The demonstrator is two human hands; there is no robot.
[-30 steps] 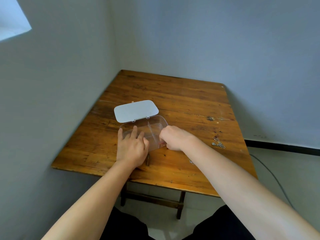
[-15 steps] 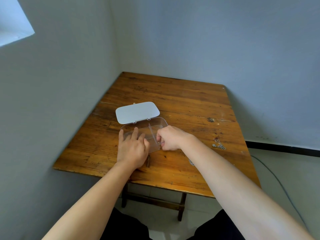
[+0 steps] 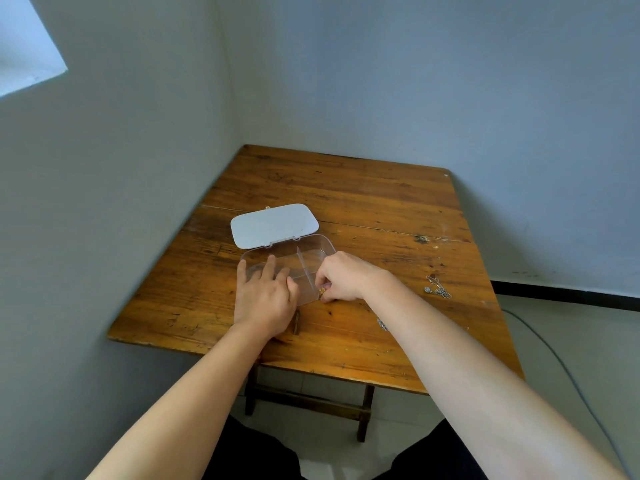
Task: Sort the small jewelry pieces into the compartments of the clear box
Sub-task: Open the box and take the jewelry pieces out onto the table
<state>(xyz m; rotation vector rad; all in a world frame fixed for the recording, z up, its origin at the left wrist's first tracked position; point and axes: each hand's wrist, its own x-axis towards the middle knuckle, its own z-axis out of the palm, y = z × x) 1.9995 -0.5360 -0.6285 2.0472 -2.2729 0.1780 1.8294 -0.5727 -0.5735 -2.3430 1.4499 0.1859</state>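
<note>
Near the tabletop's left edge sits the clear box (image 3: pixel 294 268), lid (image 3: pixel 273 225) open; a small gold piece (image 3: pixel 322 291) is pinched in the right hand (image 3: pixel 341 277) at its near-right compartment – the left hand (image 3: pixel 265 296) lies flat, steadying it – silver pieces (image 3: pixel 437 289) wait well apart, rightward

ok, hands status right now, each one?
Left hand: open, flat on the clear box.
Right hand: closed, pinching a small gold piece at the box's near edge.
</note>
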